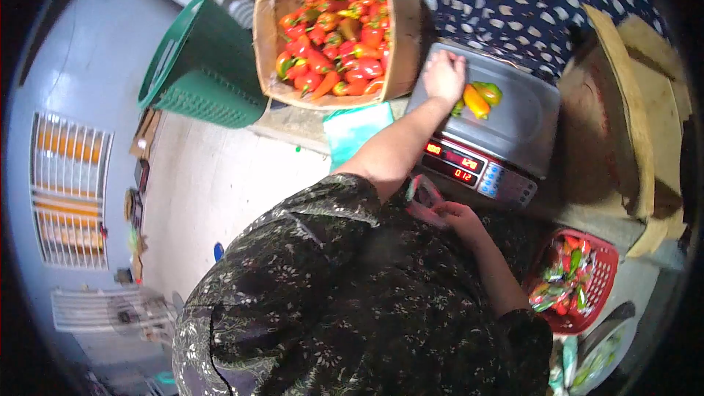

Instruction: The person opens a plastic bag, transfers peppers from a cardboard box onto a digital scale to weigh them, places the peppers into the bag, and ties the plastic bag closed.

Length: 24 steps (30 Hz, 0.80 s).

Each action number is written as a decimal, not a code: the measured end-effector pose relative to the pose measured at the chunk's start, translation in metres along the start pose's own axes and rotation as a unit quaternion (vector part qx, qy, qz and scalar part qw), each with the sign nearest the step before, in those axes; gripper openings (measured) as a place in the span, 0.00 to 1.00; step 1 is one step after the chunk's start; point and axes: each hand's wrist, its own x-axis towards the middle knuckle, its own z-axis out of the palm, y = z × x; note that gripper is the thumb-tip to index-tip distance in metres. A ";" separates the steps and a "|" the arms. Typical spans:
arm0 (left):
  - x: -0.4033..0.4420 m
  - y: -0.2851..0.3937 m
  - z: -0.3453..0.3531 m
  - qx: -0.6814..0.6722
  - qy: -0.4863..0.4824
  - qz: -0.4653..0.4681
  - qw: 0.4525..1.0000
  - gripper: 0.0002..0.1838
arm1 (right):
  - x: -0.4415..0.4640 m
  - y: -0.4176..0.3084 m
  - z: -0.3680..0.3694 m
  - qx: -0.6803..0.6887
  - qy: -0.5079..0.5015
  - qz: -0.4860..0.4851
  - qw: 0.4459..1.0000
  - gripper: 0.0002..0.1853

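Several yellow and green peppers [480, 100] lie on the pan of the scale [524, 121], as we see in the head view. Just left of them we find the left hand [444, 77] over the pan; we cannot tell whether it grips anything. We see the right hand [456, 218] pinching a plastic bag [425, 204] near the lit display [456, 164].

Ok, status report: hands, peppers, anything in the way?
Left hand over scale, beside peppers. Right hand holding plastic bag. Yellow and green peppers on scale. Left forearm crosses scale's edge.
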 end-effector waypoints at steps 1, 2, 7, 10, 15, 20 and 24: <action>-0.002 0.001 -0.003 -0.013 -0.006 0.010 1.000 0.14 | -0.002 -0.004 0.001 0.011 0.005 0.014 1.000 0.17; -0.005 0.002 -0.006 -0.025 -0.026 0.007 0.999 0.13 | -0.002 -0.005 0.002 0.037 0.000 0.018 0.999 0.17; -0.030 0.010 -0.050 -0.137 -0.038 0.218 0.966 0.11 | 0.003 0.006 -0.005 0.070 0.002 0.018 0.997 0.17; -0.054 -0.010 -0.133 -0.155 -0.263 0.383 0.872 0.08 | -0.001 0.001 -0.003 0.058 0.041 0.026 0.997 0.18; -0.078 -0.134 -0.239 0.011 -0.357 0.306 0.883 0.06 | 0.002 -0.010 0.007 0.161 0.012 0.044 0.986 0.18; -0.025 -0.297 -0.284 0.255 -0.242 0.015 0.936 0.12 | 0.004 -0.020 0.016 0.199 0.030 0.075 0.977 0.21; 0.031 -0.358 -0.289 0.301 -0.032 -0.195 0.933 0.28 | 0.005 0.002 0.002 0.188 0.064 0.073 0.977 0.25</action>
